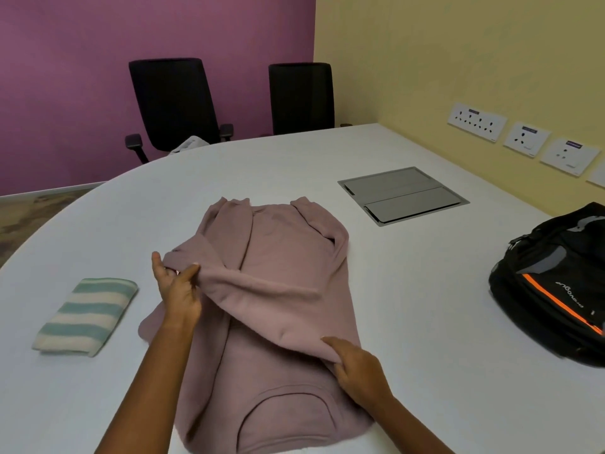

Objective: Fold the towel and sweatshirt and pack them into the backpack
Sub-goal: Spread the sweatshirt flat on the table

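- Currently the sweatshirt (278,250) is partway through folding: a broad band of its fabric is lifted off the body and stretched diagonally between the two hands. Whether this band is a sleeve or a side panel cannot be told.
- The left hand (178,290) is closed in a pinch, thumb against fingers, on the upper end of the band at the garment's left side.
- The right hand (358,367) is curled over the band's lower end, nearer the hem. How far the thumb is tucked beneath cannot be told.
- For a clean fold, the band is best kept taut between both grips, laid straight along the body and then smoothed flat from collar to hem. Slack left in the middle is likely to set a ridge.
- The sweatshirt is spread at the middle of the near edge of the table (425,290), with its collar toward the far edge, directly under both hands and touched by them.
- The towel (86,317), already folded, lies toward the left edge, near the left hand but apart from it.
- The backpack (556,283) sits at the right edge, well apart from the right hand.
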Motion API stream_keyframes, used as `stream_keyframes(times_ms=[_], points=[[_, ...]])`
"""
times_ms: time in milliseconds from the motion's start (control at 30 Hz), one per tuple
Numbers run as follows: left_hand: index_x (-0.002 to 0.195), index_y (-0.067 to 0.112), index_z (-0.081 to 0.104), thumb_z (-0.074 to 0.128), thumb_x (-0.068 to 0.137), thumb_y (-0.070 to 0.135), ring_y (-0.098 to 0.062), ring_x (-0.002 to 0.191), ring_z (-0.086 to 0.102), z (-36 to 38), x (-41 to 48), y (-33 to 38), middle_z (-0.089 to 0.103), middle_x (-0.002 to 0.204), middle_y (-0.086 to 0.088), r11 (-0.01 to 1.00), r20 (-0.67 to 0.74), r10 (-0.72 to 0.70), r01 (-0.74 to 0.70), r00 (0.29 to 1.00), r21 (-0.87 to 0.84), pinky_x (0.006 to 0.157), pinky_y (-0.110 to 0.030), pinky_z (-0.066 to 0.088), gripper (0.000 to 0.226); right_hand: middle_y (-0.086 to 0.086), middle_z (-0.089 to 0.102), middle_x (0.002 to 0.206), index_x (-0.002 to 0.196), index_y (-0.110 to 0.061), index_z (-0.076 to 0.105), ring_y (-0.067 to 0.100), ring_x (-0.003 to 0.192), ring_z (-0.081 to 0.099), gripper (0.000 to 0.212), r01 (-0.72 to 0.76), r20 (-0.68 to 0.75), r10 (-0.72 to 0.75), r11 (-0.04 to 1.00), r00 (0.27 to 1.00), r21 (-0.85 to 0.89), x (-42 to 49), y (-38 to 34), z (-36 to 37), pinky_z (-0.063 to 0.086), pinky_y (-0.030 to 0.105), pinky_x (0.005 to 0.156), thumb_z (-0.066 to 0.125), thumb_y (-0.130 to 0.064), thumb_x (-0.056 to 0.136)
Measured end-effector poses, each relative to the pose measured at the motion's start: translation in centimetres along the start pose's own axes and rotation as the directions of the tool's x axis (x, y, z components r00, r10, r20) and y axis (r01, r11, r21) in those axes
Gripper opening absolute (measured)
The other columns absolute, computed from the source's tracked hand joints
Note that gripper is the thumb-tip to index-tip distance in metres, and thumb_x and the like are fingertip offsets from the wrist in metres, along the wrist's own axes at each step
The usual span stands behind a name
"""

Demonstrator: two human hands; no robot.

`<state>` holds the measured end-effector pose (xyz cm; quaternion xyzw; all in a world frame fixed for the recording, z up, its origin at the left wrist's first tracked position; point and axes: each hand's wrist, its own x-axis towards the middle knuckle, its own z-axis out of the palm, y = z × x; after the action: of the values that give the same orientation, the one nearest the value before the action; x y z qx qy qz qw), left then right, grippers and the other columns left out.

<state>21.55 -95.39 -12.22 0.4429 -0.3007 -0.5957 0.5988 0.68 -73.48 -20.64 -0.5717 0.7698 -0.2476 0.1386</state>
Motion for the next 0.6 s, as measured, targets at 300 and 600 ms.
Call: stream_keyframes(times_ms=[300,600], points=[[0.142,0.008,0.027,0.059,0.080,0.022,-0.024,0.120,0.047,-3.5,-1.3,-7.6,0.043,0.138,-0.006,0.924,-0.165,-0.296,0.325,0.941,0.198,0.108,-0.041,0.038,0.072,0.009,0.070,0.097,0.102,-0.014,0.065,0.030,0.089,0.063,0.021,-0.301,-0.168,0.391,0.867,0.905,0.397,1.3,-0.5,-1.5,0.049,0.037,0.078,0.048,-0.024,0.095],[0.127,0.004,0.040,0.032,0.098,0.044,-0.036,0.104,0.052,1.8,-14.5,-12.3,0.052,0.126,-0.028,0.547,0.125,-0.835,0.835,0.536,0.066,0.084,-0.044,0.042,0.050,-0.003,0.065,0.085,0.095,-0.016,0.057,0.019,0.075,0.060,0.027,-0.148,-0.264,0.253,0.921,0.931,0.359,2.3,-3.4,-1.3,0.044,0.023,0.062,0.043,-0.034,0.081]])
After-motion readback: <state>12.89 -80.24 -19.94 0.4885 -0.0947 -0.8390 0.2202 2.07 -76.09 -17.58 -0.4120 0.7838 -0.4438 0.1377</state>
